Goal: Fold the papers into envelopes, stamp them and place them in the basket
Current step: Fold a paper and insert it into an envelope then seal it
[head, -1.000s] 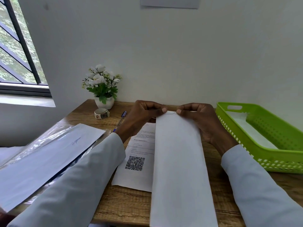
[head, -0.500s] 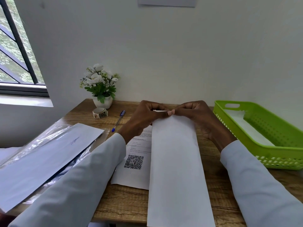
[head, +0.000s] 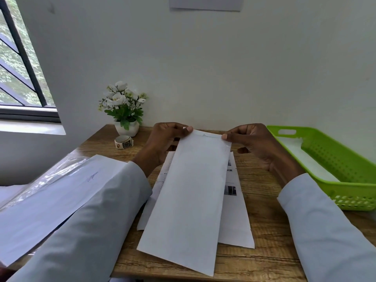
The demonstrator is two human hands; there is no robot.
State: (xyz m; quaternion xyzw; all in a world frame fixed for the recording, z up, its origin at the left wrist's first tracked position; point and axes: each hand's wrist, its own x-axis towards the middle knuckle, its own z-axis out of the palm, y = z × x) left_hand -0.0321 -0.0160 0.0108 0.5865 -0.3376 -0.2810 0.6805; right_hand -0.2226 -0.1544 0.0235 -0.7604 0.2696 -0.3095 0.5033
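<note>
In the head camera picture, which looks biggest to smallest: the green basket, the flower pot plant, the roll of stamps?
1. Green basket, though it lies nearer the camera.
2. Flower pot plant.
3. Roll of stamps, clearly smallest.

Both hands' grips (head: 168, 137) (head: 247, 140) apart, envelope (head: 189, 192) lifted, tilted.

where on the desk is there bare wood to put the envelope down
Bare wood lies between the printed sheet and the green basket, and a smaller patch behind the tape roll, beside the flower pot. The left side is crowded by the plastic-wrapped stack.
</note>
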